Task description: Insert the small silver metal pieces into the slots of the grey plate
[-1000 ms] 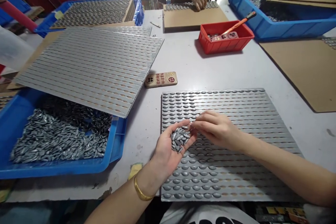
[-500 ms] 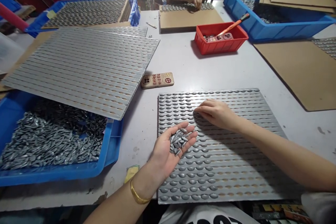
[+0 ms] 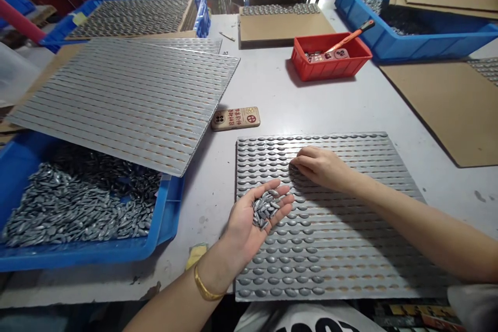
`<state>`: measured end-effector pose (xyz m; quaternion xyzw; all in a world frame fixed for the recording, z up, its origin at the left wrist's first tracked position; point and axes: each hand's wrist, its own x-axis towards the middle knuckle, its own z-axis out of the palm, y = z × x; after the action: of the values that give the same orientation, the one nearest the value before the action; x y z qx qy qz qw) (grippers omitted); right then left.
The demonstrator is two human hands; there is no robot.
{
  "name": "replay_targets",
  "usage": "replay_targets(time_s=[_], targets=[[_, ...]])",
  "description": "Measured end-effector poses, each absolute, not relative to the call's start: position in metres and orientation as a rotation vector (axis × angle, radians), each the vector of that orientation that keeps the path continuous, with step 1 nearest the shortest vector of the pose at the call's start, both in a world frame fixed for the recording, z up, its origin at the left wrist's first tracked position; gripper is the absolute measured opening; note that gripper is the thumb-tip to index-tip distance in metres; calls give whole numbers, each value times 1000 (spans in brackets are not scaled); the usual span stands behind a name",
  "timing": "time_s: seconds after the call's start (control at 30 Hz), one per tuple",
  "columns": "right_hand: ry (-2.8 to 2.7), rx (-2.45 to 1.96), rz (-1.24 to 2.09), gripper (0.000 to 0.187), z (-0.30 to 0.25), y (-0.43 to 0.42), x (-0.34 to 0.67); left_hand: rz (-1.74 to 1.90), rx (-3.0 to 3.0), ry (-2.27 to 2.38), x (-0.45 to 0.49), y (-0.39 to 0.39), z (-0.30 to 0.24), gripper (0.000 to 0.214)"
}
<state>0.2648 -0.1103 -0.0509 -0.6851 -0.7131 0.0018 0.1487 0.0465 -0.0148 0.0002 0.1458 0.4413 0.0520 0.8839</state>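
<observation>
Right hand (image 3: 321, 167): grip pinched together at slotted board (image 3: 358, 238), beside seated oval pieces (image 3: 274, 293); cannot tell whether piece sits between fingertips. Left hand (image 3: 241, 223): over board's left part, palm up, fingers spread, cradling heap of loose gray pieces (image 3: 266, 207). Oval pieces fill board's leftmost columns and far row. Left of board: blue bin (image 3: 156, 228) with more pieces. Beyond board: phone (image 3: 236, 119), red tray (image 3: 330, 69) on worktop (image 3: 268, 93).

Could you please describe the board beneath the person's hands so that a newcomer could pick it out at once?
Find the pale table and look at its near edge. There the grey slotted board lies flat beneath the right hand. Unlike the second grey board overhanging the blue bin, it carries rows of oval grey pieces along its left side.
</observation>
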Motion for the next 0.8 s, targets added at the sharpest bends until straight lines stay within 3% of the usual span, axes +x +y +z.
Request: replay_targets(time_s=[0.43,0.57,0.8], targets=[[-1937,-1827,19,21,-33,-114,244,122,298,870,43,-17,-6,29],[-2012,-1626,257,21,-16,-109,209,193,315,862,46,-19,-9,17],[-2077,-1744,483,22,-6,-96,196,181,302,894,47,-21,-10,17]])
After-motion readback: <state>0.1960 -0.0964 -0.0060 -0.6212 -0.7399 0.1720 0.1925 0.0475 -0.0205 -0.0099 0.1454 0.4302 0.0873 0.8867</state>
